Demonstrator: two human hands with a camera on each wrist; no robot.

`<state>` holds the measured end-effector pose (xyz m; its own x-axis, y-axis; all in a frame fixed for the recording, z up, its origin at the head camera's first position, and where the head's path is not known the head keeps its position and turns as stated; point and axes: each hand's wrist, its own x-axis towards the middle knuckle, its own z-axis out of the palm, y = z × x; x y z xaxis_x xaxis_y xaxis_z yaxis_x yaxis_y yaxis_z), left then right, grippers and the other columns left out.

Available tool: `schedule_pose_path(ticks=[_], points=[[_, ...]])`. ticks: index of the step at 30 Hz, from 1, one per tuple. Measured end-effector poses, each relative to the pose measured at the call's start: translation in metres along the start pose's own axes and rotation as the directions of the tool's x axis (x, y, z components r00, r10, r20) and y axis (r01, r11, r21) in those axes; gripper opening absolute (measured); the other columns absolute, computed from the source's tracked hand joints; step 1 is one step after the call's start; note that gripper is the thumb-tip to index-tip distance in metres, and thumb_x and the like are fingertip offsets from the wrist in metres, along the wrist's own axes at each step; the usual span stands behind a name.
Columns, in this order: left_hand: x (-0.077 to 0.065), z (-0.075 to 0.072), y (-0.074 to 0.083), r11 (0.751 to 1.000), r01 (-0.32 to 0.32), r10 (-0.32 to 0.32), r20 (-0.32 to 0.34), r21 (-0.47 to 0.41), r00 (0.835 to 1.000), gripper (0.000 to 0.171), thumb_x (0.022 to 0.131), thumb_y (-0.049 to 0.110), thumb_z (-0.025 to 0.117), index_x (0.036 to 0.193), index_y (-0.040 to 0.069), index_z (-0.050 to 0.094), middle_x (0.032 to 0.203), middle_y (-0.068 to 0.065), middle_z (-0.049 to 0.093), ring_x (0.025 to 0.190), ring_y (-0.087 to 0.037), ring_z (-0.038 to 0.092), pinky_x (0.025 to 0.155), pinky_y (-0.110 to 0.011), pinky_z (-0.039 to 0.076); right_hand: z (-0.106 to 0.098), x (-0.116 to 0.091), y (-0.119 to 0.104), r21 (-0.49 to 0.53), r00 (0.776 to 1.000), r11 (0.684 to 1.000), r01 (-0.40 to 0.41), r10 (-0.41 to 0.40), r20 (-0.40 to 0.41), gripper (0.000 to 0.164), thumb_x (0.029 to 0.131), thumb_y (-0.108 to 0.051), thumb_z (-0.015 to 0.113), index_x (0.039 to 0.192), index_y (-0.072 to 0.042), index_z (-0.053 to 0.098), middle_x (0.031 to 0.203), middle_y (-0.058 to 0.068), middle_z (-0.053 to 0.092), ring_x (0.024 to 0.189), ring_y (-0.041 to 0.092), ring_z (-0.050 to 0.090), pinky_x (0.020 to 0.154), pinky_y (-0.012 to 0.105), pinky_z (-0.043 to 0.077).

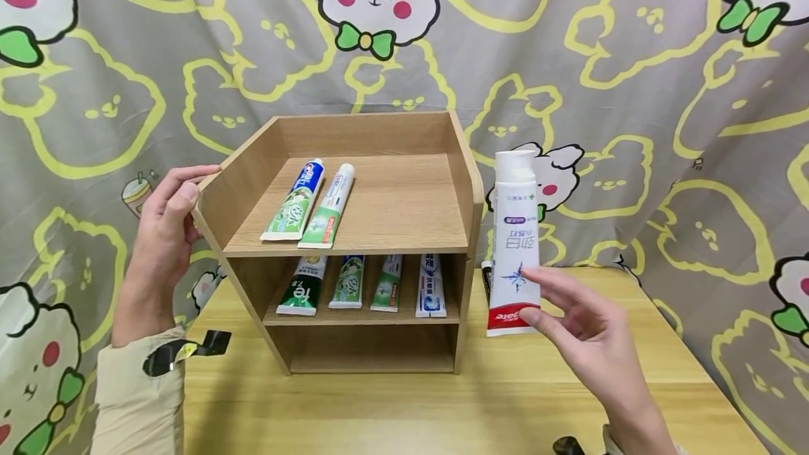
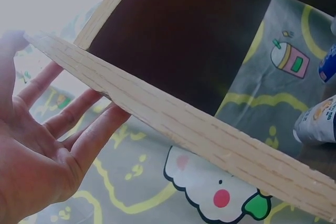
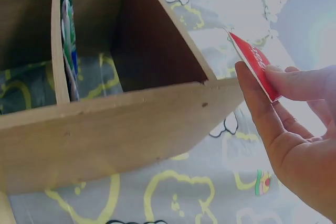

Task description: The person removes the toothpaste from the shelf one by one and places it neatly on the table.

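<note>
My right hand (image 1: pixel 594 343) pinches a white toothpaste tube (image 1: pixel 515 230) by its red crimped end, between thumb and fingers. The tube stands upright, cap up, just right of the wooden shelf (image 1: pixel 366 241). In the right wrist view only its red end (image 3: pixel 255 64) shows between the fingers. On the shelf's left side panel, my left hand (image 1: pixel 166 230) rests against the outer face near the top front corner, its fingers fairly straight in the left wrist view. Two tubes, a blue-and-green one (image 1: pixel 296 202) and a white-and-green one (image 1: pixel 329 209), lie side by side on the top board.
Several toothpaste tubes, among them a dark green one (image 1: pixel 305 286) and a white-and-blue one (image 1: pixel 431 290), lie on the middle level. A dark object (image 1: pixel 487 276) is partly hidden behind the held tube. The wooden table (image 1: pixel 354 413) meets a patterned curtain (image 1: pixel 392 90) at the back.
</note>
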<state>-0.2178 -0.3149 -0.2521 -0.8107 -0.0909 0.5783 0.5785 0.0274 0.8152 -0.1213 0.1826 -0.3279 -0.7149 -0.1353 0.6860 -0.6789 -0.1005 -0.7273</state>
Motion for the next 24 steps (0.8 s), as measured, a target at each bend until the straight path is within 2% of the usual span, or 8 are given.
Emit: schedule_pose_path(ticks=[4, 8, 11, 18, 24], points=[[0.001, 0.001, 0.0, 1.0, -0.001, 0.001, -0.001, -0.026, 1.0, 0.036, 0.101, 0.017, 0.051, 0.13, 0.004, 0.066, 0.115, -0.014, 0.062, 0.079, -0.018, 0.063, 0.055, -0.022, 0.055, -0.008, -0.003, 0.002, -0.055, 0.999, 0.998, -0.021, 0.019, -0.042, 0.051, 0.081, 0.03, 0.064, 0.13, 0.016, 0.059, 0.131, 0.016, 0.065, 0.119, 0.021, 0.067, 0.078, 0.023, 0.059], [0.001, 0.001, 0.001, 0.999, 0.0, 0.0, 0.005, -0.036, 1.0, 0.036, 0.101, 0.017, 0.051, 0.131, 0.003, 0.065, 0.116, -0.014, 0.063, 0.081, -0.017, 0.065, 0.058, -0.024, 0.057, -0.017, -0.007, 0.005, -0.151, 0.991, 0.982, -0.112, 0.098, -0.096, 0.051, 0.082, 0.026, 0.067, 0.131, 0.013, 0.061, 0.132, 0.009, 0.066, 0.118, 0.017, 0.067, 0.076, 0.021, 0.057], [0.001, 0.001, 0.0, 0.999, -0.003, 0.003, 0.007, -0.035, 1.0, 0.037, 0.101, 0.017, 0.051, 0.131, 0.003, 0.065, 0.116, -0.014, 0.062, 0.082, -0.018, 0.065, 0.058, -0.024, 0.057, -0.024, -0.007, 0.009, -0.178, 0.982, 0.969, -0.169, 0.149, -0.118, 0.051, 0.083, 0.025, 0.068, 0.132, 0.012, 0.06, 0.133, 0.007, 0.067, 0.118, 0.017, 0.067, 0.082, 0.024, 0.058], [0.002, 0.001, -0.003, 0.999, 0.001, 0.0, 0.016, -0.051, 1.0, 0.037, 0.101, 0.018, 0.052, 0.132, 0.003, 0.065, 0.117, -0.015, 0.062, 0.081, -0.019, 0.065, 0.055, -0.025, 0.056, -0.038, -0.006, 0.021, -0.096, 0.979, 0.981, -0.171, 0.158, -0.127, 0.05, 0.084, 0.027, 0.063, 0.133, 0.017, 0.056, 0.136, 0.011, 0.064, 0.12, 0.018, 0.066, 0.087, 0.03, 0.058], [0.003, 0.002, -0.002, 0.999, -0.009, 0.009, -0.007, -0.044, 1.0, 0.037, 0.1, 0.017, 0.051, 0.13, 0.002, 0.066, 0.116, -0.016, 0.061, 0.08, -0.02, 0.063, 0.054, -0.024, 0.055, -0.048, -0.004, 0.031, -0.044, 0.978, 0.985, -0.167, 0.16, -0.133, 0.049, 0.086, 0.026, 0.063, 0.133, 0.018, 0.056, 0.135, 0.01, 0.065, 0.115, 0.017, 0.069, 0.085, 0.028, 0.058]])
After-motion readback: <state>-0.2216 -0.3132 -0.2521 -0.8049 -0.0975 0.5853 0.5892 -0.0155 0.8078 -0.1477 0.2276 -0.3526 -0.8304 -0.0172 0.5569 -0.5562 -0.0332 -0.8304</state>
